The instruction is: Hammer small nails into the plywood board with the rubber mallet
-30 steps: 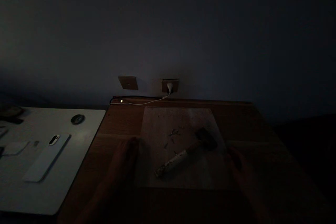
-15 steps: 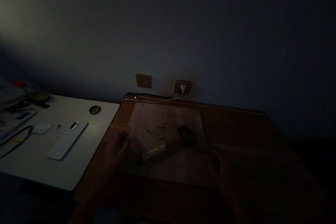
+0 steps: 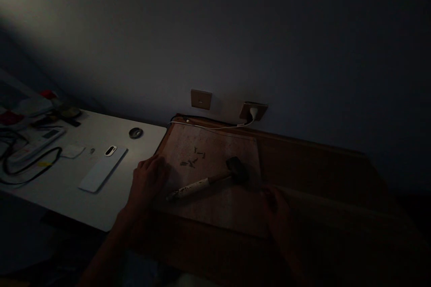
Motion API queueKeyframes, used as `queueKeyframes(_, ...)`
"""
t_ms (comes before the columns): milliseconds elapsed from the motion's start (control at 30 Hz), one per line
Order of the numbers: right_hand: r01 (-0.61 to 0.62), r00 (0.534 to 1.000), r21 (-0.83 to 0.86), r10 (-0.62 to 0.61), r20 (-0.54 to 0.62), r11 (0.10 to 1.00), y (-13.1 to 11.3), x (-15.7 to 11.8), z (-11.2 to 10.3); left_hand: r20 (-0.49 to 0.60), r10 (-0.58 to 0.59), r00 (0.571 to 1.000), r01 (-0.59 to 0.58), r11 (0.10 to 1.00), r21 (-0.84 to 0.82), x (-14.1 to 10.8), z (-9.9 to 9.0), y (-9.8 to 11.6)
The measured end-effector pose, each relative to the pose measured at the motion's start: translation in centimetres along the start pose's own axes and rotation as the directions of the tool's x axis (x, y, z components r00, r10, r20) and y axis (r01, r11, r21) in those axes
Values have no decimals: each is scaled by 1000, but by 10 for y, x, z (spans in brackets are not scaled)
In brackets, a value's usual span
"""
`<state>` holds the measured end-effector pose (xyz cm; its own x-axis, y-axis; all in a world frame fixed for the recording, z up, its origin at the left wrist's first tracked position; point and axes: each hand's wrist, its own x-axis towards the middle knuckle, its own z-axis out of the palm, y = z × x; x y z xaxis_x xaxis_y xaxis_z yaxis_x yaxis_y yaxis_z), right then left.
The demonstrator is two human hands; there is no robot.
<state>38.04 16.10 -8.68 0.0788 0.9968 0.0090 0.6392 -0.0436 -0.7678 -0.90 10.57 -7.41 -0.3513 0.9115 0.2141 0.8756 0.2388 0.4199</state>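
A thin wooden board [image 3: 232, 202] lies on the brown table, dim in the low light. My left hand [image 3: 150, 179] is closed at its left edge, fingers curled. At the opposite edge, my right hand [image 3: 278, 208] is closed on the board, its fingers mostly lost in shadow. Between them a hammer [image 3: 237, 169] rests on the board, its dark head to the right and its pale-wrapped handle [image 3: 193, 188] pointing left. Several small metal pieces [image 3: 190, 163], like screws or nails, lie loose beyond the handle.
On the left, a white table [image 3: 101, 208] carries a phone [image 3: 103, 170], a dark ring-shaped roll [image 3: 136, 133], a black cable [image 3: 32, 182] and other clutter. A white charging cable [image 3: 215, 128] runs along the wall to a plug in the wall socket [image 3: 253, 111].
The board has slid left along the wall between my hands, carrying the hammer. The small metal pieces have shifted on it and lie differently. The view has turned slightly left.
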Motion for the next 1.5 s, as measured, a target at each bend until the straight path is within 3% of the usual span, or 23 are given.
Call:
queueKeyframes(67,47,991,8,-48,122,999,-18,-11,13,-31,100,995,-99,995,22,2,2,4)
queueKeyframes(133,148,902,-5,-132,412,989,-43,-20,28,13,208,978,-208,978,3,7,3,11)
queueKeyframes(167,180,857,-24,-145,494,983,-56,-22,35,45,258,965,-258,966,-9,10,4,14)
queueKeyframes(267,216,793,-15,-167,586,976,-87,-16,53,105,345,933,-345,938,-20,24,10,19)
queueKeyframes(467,169,819,-11,-135,558,985,-97,5,72,100,303,948,-302,953,-24,41,32,0)
queueKeyframes(533,150,809,18,-134,573,988,-93,3,70,117,292,949,-289,956,-43,41,35,-4)
queueKeyframes(600,185,828,25,-170,534,982,-83,-4,61,131,296,946,-292,955,-54,38,35,-3)
queueKeyframes(700,219,896,-4,-199,398,976,-56,-16,39,164,313,935,-305,949,-75,35,34,8)
queueKeyframes(733,177,938,21,-175,299,984,-43,-19,31,179,323,929,-313,946,-83,33,35,14)
queueKeyframes(833,77,994,106,-85,70,991,-7,-24,6,225,377,899,-366,926,-87,26,42,37)
queueKeyframes(900,6,999,100,-10,40,995,9,-25,-9,258,434,863,-428,900,-82,17,50,56)
queueKeyframes(967,-41,994,47,36,99,998,17,-25,-21,277,484,830,-482,872,-80,5,58,75)
queueKeyframes(1100,-87,987,-34,91,134,996,16,-26,-32,245,524,816,-525,848,-65,-16,69,99)
queueKeyframes(1367,-121,992,171,111,67,978,3,-18,-29,238,575,783,-593,805,8,-11,68,99)
queueKeyframes(1500,-256,963,342,268,13,904,7,-23,-40,248,576,779,-589,808,-25,-5,65,108)
